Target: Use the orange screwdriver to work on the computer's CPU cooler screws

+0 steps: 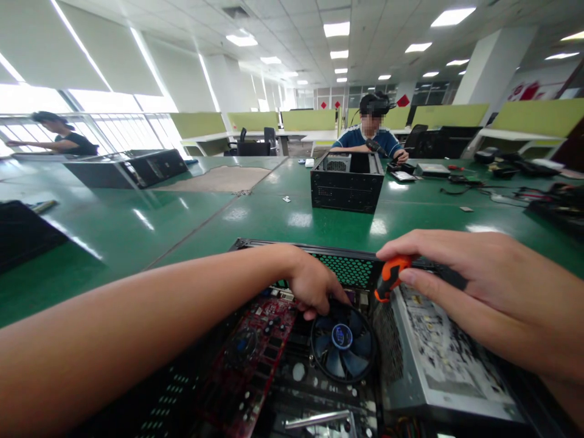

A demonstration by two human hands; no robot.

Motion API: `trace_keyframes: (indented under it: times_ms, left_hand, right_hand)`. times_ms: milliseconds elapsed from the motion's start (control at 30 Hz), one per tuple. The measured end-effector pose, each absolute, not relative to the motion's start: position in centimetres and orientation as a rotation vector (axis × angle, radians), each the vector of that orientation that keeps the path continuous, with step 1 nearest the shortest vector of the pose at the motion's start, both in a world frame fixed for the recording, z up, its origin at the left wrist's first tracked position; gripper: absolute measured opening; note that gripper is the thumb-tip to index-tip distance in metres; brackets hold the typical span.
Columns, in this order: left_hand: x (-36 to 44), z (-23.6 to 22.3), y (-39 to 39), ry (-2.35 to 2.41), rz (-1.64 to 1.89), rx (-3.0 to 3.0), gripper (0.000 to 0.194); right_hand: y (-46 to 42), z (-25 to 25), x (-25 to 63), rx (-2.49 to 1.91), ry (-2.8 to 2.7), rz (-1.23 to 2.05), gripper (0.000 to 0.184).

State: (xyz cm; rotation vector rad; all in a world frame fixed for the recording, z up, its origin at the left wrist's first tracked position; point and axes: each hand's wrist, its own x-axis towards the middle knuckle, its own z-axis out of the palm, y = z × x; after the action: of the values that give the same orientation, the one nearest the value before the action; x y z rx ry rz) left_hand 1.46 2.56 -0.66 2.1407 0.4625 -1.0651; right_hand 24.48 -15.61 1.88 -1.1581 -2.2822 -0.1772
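Note:
An opened computer case (pixel 264 244) lies in front of me with its inside exposed. My left hand (pixel 314 285) reaches into it, fingers curled at the far edge of a round black cooling fan (pixel 342 336); the fingertips are partly hidden, and the index finger touches the fan's rim. In my right hand (pixel 460 286) is an orange and black screwdriver (pixel 393 277), its handle between thumb and fingers above the silver power supply (pixel 456 359). The screwdriver's shaft does not show. Left of the fan sits a red circuit board (pixel 255 359).
Across the green table (pixel 228 216) stands another black computer case (pixel 347 188), with a person (pixel 374 131) behind it. A flat case (pixel 128 167) lies at the far left near a second person (pixel 64 137). Cables (pixel 497 188) and parts are scattered on the right.

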Motion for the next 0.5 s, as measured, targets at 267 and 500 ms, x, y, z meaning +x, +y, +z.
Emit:
trace_keyframes:
  times_ms: [267, 500]
  left_hand:
    - [2.09, -0.74, 3.03, 0.476, -1.064, 2.126, 0.103]
    - [1.79, -1.14, 3.28, 0.464, -1.029, 2.138, 0.102]
  right_hand:
    - [-15.58, 2.18, 24.45, -1.128, -2.292, -0.166, 0.034]
    - [-15.75, 2.08, 24.66, -1.131, -2.299, -0.185, 0.035]
